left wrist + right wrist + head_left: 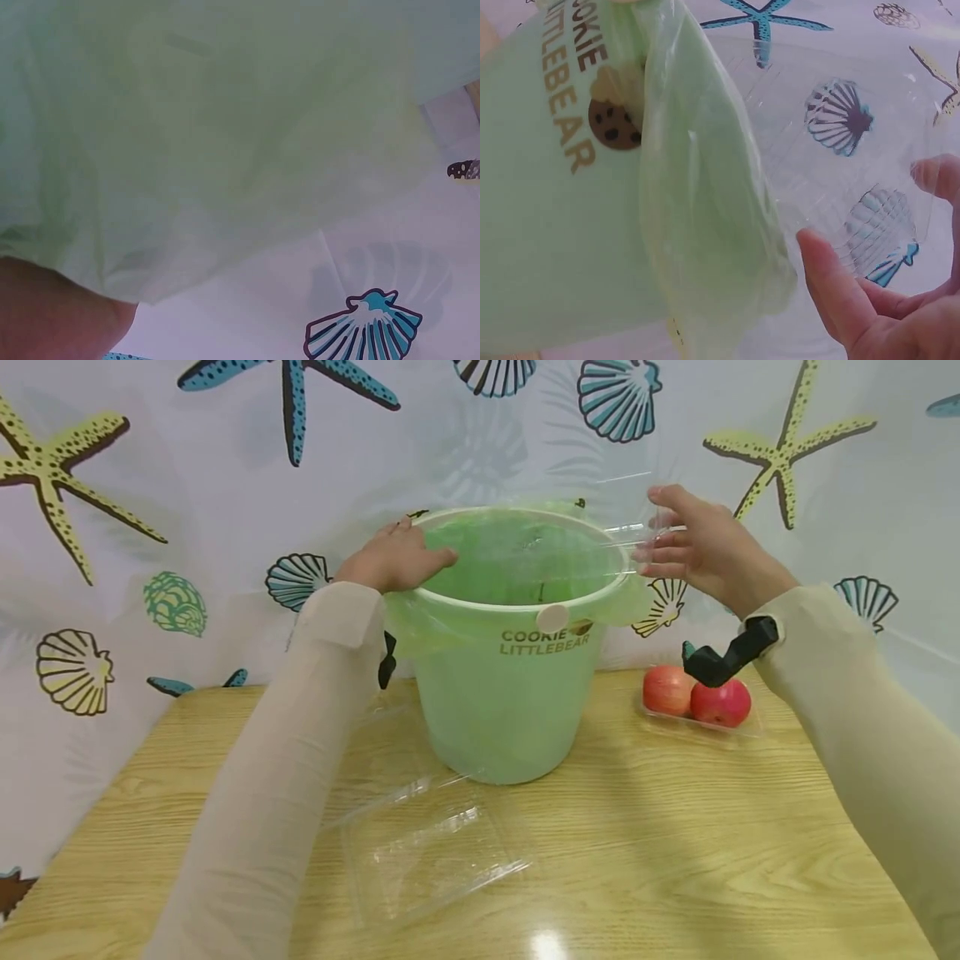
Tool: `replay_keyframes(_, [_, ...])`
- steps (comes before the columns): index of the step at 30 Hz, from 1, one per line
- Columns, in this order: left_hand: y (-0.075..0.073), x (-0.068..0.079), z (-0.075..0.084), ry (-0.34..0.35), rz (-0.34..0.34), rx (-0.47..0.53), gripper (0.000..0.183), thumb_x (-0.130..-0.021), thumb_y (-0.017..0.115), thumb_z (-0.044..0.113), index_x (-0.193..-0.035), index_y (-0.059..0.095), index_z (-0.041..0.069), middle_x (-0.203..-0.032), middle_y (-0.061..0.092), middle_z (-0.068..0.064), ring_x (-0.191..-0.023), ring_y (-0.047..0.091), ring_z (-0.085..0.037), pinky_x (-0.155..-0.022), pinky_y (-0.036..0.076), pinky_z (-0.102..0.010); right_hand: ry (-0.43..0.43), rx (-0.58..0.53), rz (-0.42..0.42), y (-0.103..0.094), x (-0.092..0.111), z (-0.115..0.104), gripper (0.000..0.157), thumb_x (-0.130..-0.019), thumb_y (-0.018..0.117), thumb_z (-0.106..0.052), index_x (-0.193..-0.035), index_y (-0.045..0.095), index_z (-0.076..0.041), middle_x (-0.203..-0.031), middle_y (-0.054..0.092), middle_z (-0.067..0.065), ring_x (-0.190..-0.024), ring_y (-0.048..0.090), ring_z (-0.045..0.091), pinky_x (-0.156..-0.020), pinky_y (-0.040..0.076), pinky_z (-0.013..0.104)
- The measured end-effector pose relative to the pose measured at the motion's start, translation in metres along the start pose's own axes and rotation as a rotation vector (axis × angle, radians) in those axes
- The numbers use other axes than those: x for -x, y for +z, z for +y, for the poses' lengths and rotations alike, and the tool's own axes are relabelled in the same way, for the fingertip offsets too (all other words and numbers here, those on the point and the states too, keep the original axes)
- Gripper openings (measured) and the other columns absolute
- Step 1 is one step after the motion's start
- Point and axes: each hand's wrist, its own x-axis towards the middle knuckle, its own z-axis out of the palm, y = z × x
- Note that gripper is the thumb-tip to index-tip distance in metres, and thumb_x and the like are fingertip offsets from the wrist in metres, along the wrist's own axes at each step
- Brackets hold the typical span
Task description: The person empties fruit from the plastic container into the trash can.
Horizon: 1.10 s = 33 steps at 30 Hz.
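Note:
A pale green trash bin (498,710), lined with a thin green plastic bag (697,195) folded over its rim, stands upright on the table. My left hand (397,557) grips the rim at its left side, thumb over the opening. In the left wrist view, the overhanging bag hides most of the bin, and part of the hand (60,315) shows at the lower left. My right hand (693,543) holds a clear plastic tray (626,531) by its right end, between thumb and fingers. The tray is tilted over the bin's mouth.
Another clear plastic tray (427,852) lies on the wooden table (675,868) in front of the bin. To the right, two red apples (720,702) sit in a clear tray (693,724). A patterned cloth (187,485) with starfish and shells hangs behind.

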Motion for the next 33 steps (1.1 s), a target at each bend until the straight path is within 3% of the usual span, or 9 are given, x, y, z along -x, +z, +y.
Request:
replay_keyframes(7, [0.001, 0.0, 0.001, -0.001, -0.011, 0.002, 0.072, -0.093, 0.022, 0.049, -0.142, 0.007, -0.001, -0.147, -0.014, -0.017, -0.135, -0.014, -0.03, -0.11, -0.001, -0.046, 0.017, -0.124, 0.013, -0.025, 0.003, 0.003, 0.083, -0.081, 0.058, -0.047, -0.142, 0.007, -0.022, -0.146, 0.013, 0.01, -0.128, 0.029, 0.029, -0.099, 0.036, 0.034])
replay_keyframes(10, [0.002, -0.001, 0.001, -0.009, -0.008, 0.009, 0.072, -0.093, 0.022, 0.05, -0.142, 0.008, -0.001, -0.147, -0.014, -0.017, -0.135, -0.014, -0.03, -0.11, 0.0, -0.046, 0.029, -0.164, 0.03, -0.035, 0.004, 0.004, 0.082, -0.081, 0.059, -0.047, -0.14, 0.007, -0.025, -0.144, 0.015, 0.008, -0.127, 0.03, 0.028, -0.1, 0.035, 0.035])
replay_keyframes(16, [0.002, -0.002, 0.0, -0.008, -0.01, 0.0, 0.072, -0.093, 0.022, 0.049, -0.142, 0.009, -0.001, -0.147, -0.014, -0.017, -0.135, -0.014, -0.031, -0.11, -0.001, -0.046, 0.018, -0.245, 0.026, -0.059, 0.011, 0.013, 0.067, -0.083, 0.059, -0.043, -0.132, 0.017, -0.024, -0.123, 0.033, 0.008, -0.106, 0.049, 0.025, -0.08, 0.051, 0.035])
replay_keyframes(22, [0.001, -0.002, 0.0, -0.007, -0.003, 0.001, 0.072, -0.093, 0.022, 0.05, -0.142, 0.008, -0.001, -0.147, -0.016, -0.017, -0.135, -0.014, -0.032, -0.11, 0.0, -0.047, -0.006, -0.215, 0.017, -0.083, 0.02, 0.017, 0.076, -0.085, 0.054, -0.046, -0.14, 0.003, -0.029, -0.138, 0.02, 0.01, -0.1, 0.053, 0.025, -0.08, 0.051, 0.032])
replay_keyframes(28, [0.001, -0.002, 0.001, -0.008, -0.006, 0.003, 0.073, -0.093, 0.022, 0.05, -0.142, 0.006, -0.001, -0.147, -0.017, -0.017, -0.135, -0.014, -0.032, -0.11, 0.0, -0.047, 0.015, -0.328, 0.043, -0.11, 0.032, 0.027, 0.065, -0.085, 0.056, -0.043, -0.134, 0.018, -0.024, -0.132, 0.026, 0.007, -0.098, 0.055, 0.024, -0.074, 0.053, 0.032])
replay_keyframes(33, [0.001, -0.001, 0.002, -0.015, -0.012, 0.013, 0.072, -0.093, 0.022, 0.05, -0.142, 0.005, -0.001, -0.146, -0.018, -0.017, -0.135, -0.014, -0.032, -0.11, 0.001, -0.049, 0.004, -0.335, 0.036, -0.13, 0.047, 0.049, 0.081, -0.087, 0.05, -0.045, -0.143, -0.002, -0.019, -0.142, 0.013, 0.01, -0.097, 0.056, 0.019, -0.072, 0.052, 0.027])
